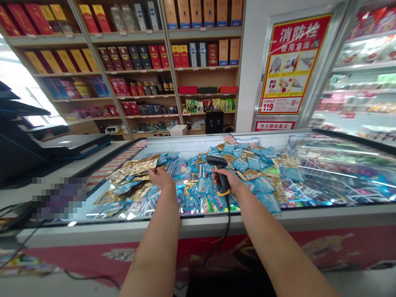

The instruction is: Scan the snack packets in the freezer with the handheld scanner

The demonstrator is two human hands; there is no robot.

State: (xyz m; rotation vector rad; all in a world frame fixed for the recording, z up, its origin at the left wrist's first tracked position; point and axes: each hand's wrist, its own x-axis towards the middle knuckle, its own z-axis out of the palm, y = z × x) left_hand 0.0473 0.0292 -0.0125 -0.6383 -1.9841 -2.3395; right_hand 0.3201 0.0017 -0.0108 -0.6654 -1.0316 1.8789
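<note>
My right hand point(225, 177) is wrapped around the grip of a black and yellow barcode scanner point(222, 183), its head pointing left and its cable hanging down over the front edge. On the left, my left hand point(161, 177) has its fingertips closed at the edge of a shiny gold packet point(144, 163), which lies over a heap of gold and blue packets point(123, 187). Between and beyond my hands, many blue packets point(206, 185) and some gold ones are spread on the freezer's glass top. The barcode scanner is above this spread.
The chest freezer point(198, 220) runs across in front of me. A dark counter machine point(76, 144) stands at the left. Shelves of boxed goods point(133, 57) line the back wall, beside a red and yellow poster point(295, 64). A refrigerated display point(368, 82) is at right.
</note>
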